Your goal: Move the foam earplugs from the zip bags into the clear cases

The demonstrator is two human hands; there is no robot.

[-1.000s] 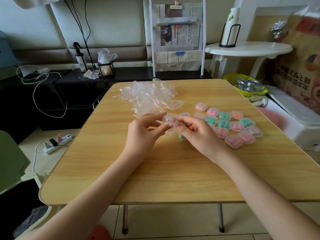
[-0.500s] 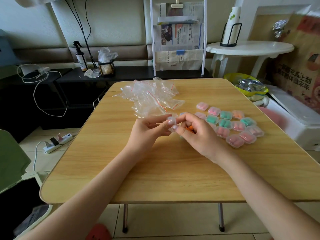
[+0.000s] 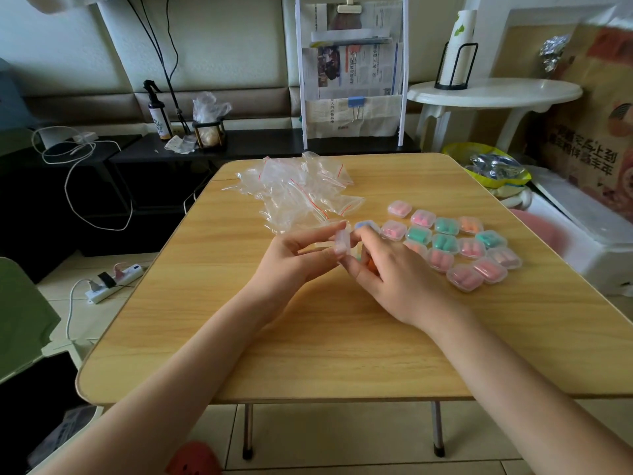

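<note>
Both hands meet over the middle of the wooden tabletop [image 3: 342, 337]. The left hand [image 3: 291, 262] pinches a small clear case [image 3: 342, 244] between thumb and fingertips, holding it raised just above the wood and tilted on edge. The right hand [image 3: 387, 269] sits directly right of that case, its fingers [image 3: 352, 265] curled inward around an orange foam earplug [image 3: 370, 265], of which only a sliver shows beneath the knuckles; its index fingertip reaches up beside the case. Whether the case's lid is open cannot be told.

Right of the held case, a cluster of filled cases [image 3: 459, 245] lies flat on the tabletop in rough rows, touching or nearly touching one another; they hold pink, teal and orange plugs. One case with a blue plug [image 3: 364, 225] lies just behind the right hand's fingertips. Behind the held case, toward the far edge of the tabletop, a loose heap of clear zip bags [image 3: 298, 190] with red seal lines lies crumpled; they look flat, and no plugs show inside them.

Farther back from the heap stand a white rack of newspapers [image 3: 352, 80] and, to its left, a spray bottle [image 3: 159, 114] on a dark shelf. A white round side table [image 3: 493, 94] stands right of the rack.
</note>
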